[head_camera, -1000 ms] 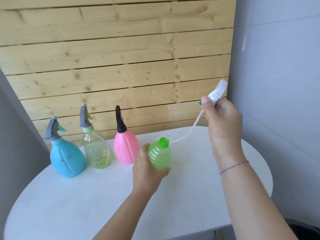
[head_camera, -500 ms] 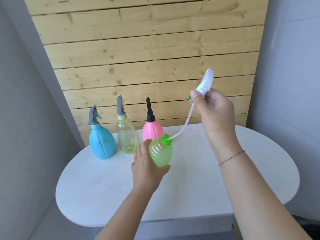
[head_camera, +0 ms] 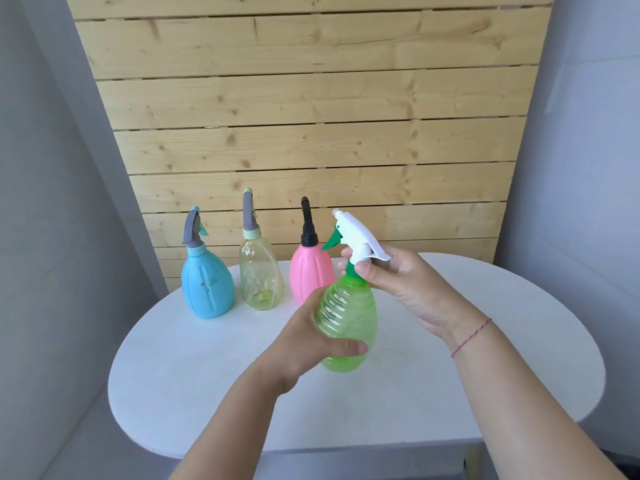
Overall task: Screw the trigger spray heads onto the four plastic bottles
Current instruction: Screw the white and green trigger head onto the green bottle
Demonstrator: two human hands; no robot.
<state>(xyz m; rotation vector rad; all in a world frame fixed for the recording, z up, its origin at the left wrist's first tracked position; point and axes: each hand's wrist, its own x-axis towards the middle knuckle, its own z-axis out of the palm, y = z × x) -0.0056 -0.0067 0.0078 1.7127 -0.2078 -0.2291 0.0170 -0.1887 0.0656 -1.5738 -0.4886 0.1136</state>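
My left hand (head_camera: 304, 344) grips the body of a clear green ribbed bottle (head_camera: 349, 327), held roughly upright just above the white table (head_camera: 485, 358). A white trigger spray head (head_camera: 356, 237) with a green trigger and green collar sits on the bottle's neck. My right hand (head_camera: 405, 282) is closed around the head's base, thumb on the collar. The dip tube is inside the bottle. Behind stand a blue bottle (head_camera: 207, 282), a pale yellow bottle (head_camera: 259, 275) and a pink bottle (head_camera: 308, 271), each with a spray head on top.
The oval table ends close in front of me and to both sides. A wooden slat wall (head_camera: 311, 116) rises right behind the three bottles. Grey walls close in on the left and right.
My right hand came down and left, feeding the tube into the green bottle until the head sat on the neck. The bottle now stands more upright. The camera moved back.
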